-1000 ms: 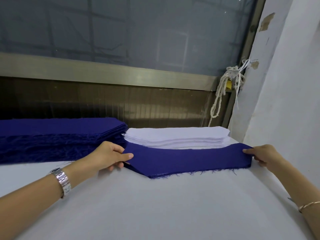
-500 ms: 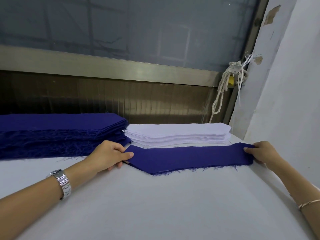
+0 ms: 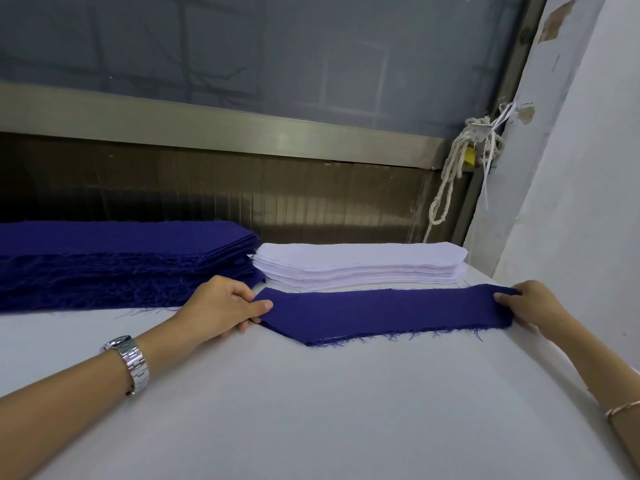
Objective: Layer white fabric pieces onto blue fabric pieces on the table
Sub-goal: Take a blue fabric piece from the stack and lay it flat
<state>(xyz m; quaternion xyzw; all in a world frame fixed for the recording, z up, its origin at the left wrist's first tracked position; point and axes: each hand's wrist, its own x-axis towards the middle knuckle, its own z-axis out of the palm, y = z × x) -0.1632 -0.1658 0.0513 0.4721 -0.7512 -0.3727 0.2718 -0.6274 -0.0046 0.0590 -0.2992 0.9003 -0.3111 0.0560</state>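
A single blue fabric piece lies stretched flat across the white table, a long strip with a slanted left end and a frayed near edge. The left hand pinches that slanted end, thumb on top and fingers curled under the cloth, a silver wristwatch on its wrist. The right hand grips the opposite end, fingers folded over the far corner, with a thin bracelet further up the arm. Just behind the strip sits the stack of white fabric pieces, neatly layered, its front edge almost touching the blue strip. To the left of it, touching its end, rises a taller stack of blue fabric pieces, loose threads hanging along its side; the left hand sits just in front of that stack's near corner. Behind both stacks runs a dark corrugated panel under a metal window frame. A knotted white rope hangs at the frame's right end, next to the pale wall bordering the table.
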